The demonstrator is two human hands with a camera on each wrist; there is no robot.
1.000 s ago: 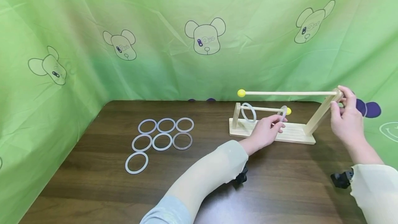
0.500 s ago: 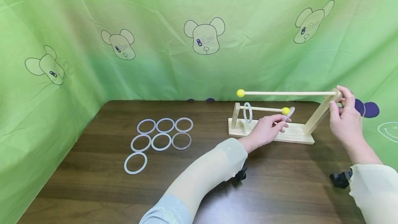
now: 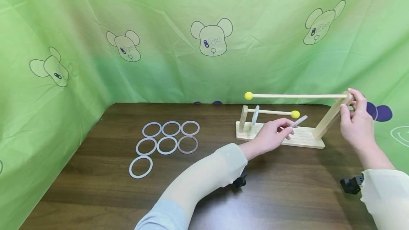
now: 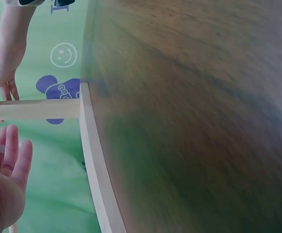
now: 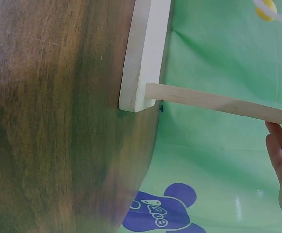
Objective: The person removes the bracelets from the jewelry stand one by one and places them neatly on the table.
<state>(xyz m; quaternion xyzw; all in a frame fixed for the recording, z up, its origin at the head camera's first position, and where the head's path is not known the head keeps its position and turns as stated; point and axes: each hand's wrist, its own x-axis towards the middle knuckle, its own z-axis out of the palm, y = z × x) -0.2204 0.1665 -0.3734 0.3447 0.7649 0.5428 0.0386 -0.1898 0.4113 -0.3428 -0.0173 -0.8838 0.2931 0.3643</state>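
My left hand [image 3: 271,134] pinches a pale translucent ring [image 3: 300,120], seen nearly edge-on in the head view. This ring is just right of and below the yellow ball [image 3: 295,114] that ends the lower rod. A second ring [image 3: 255,116] hangs on that rod by the short post [image 3: 243,118]. My right hand [image 3: 359,123] holds the top of the tall slanted post [image 3: 332,116] of the wooden stand [image 3: 303,139]. In the right wrist view, fingers [image 5: 279,150] touch this post [image 5: 219,103]. Part of the stand's base is hidden behind my left hand.
Several flat rings [image 3: 167,145] lie in rows on the dark wooden table [image 3: 105,187], left of the stand. An upper rod [image 3: 294,96] with a yellow ball [image 3: 248,96] runs left from the tall post. A green printed curtain [image 3: 159,74] hangs behind and beside the table.
The ring in my left hand has come off the lower rod's ball end, moving right and tilting flatter. The ring hanging on the rod has turned edge-on. My right hand keeps its place.
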